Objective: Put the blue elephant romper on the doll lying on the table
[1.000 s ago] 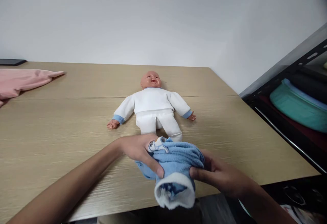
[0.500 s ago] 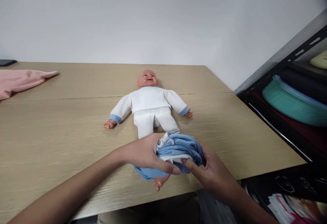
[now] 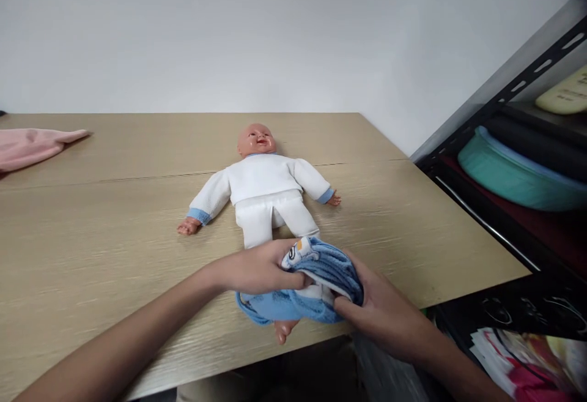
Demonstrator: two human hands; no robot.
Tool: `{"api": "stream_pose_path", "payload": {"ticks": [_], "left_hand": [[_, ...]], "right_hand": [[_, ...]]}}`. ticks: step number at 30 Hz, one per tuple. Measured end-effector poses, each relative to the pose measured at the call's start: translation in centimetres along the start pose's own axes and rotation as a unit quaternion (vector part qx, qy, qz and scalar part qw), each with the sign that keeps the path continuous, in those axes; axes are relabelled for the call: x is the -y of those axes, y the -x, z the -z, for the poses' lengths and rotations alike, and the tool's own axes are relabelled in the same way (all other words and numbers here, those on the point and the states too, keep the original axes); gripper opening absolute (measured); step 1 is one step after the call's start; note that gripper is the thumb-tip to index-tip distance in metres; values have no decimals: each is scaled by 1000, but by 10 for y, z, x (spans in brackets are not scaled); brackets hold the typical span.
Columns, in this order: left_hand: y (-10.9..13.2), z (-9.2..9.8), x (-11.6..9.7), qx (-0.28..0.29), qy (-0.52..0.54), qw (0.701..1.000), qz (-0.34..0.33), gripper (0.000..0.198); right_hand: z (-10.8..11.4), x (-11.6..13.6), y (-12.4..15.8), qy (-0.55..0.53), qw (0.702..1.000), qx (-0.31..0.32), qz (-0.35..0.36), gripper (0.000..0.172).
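A baby doll (image 3: 263, 182) in a white top with blue cuffs lies on its back on the table, head away from me. Its legs are white cloth, and one bare foot (image 3: 285, 330) sticks out below a bunched blue garment (image 3: 332, 265). That garment, probably pants, has a printed patch and sits gathered around the doll's lower leg. My left hand (image 3: 266, 272) grips its left side, thumb on the near edge. On its right side my right hand (image 3: 373, 301) holds the rim, with the thumb inside. The other foot is hidden.
A pink cloth (image 3: 36, 146) lies at the far left of the wooden table (image 3: 114, 230). To the right stands a black shelf rack (image 3: 481, 218) with a teal basin (image 3: 518, 172) and a pale yellow bottle (image 3: 564, 94). Packets (image 3: 527, 353) sit low at the right.
The garment's opening is spread wider, and white lining shows between my thumbs. My left thumb has drawn back. The whole view has shifted slightly.
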State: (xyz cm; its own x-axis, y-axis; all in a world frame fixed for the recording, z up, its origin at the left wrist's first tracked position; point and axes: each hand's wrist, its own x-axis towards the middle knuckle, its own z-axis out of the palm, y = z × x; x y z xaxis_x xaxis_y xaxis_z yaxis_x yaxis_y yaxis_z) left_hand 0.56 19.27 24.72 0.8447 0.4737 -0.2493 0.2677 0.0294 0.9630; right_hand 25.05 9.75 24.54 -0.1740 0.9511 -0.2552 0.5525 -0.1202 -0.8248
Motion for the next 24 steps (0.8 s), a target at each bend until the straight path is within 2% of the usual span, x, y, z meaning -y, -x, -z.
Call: {"api": "stream_pose_path", "payload": {"ticks": [3, 6, 8, 10, 12, 14, 17, 20, 24], "left_hand": [[-4, -11, -3, -68, -96, 993, 25, 33], [-7, -23, -5, -93, -210, 971, 60, 26], [-9, -28, -5, -90, -278, 954, 72, 31], [-10, -32, -1, -81, -325, 939, 73, 45], [-11, -34, 5, -81, -350, 932, 53, 56], [-11, -36, 9, -96, -363, 927, 20, 56], [-11, -34, 13, -111, -346, 932, 0, 49], [-11, -27, 15, -103, -254, 962, -17, 47], [-13, -16, 20, -97, -113, 988, -46, 47]], "right_hand": [[-3, -2, 3, 37, 999, -24, -16, 49], [-7, -6, 8, 104, 993, -26, -53, 37], [-10, -10, 11, 144, 986, -29, -74, 32], [-13, -16, 13, 163, 982, -48, -77, 27], [-15, -22, 14, 151, 984, -79, -57, 24], [-18, -27, 14, 105, 988, -106, -29, 23], [-24, -34, 15, 13, 992, -124, -25, 22], [-33, -42, 13, -62, 988, -137, -39, 20], [-47, -50, 10, -109, 985, -134, -8, 35]]}}
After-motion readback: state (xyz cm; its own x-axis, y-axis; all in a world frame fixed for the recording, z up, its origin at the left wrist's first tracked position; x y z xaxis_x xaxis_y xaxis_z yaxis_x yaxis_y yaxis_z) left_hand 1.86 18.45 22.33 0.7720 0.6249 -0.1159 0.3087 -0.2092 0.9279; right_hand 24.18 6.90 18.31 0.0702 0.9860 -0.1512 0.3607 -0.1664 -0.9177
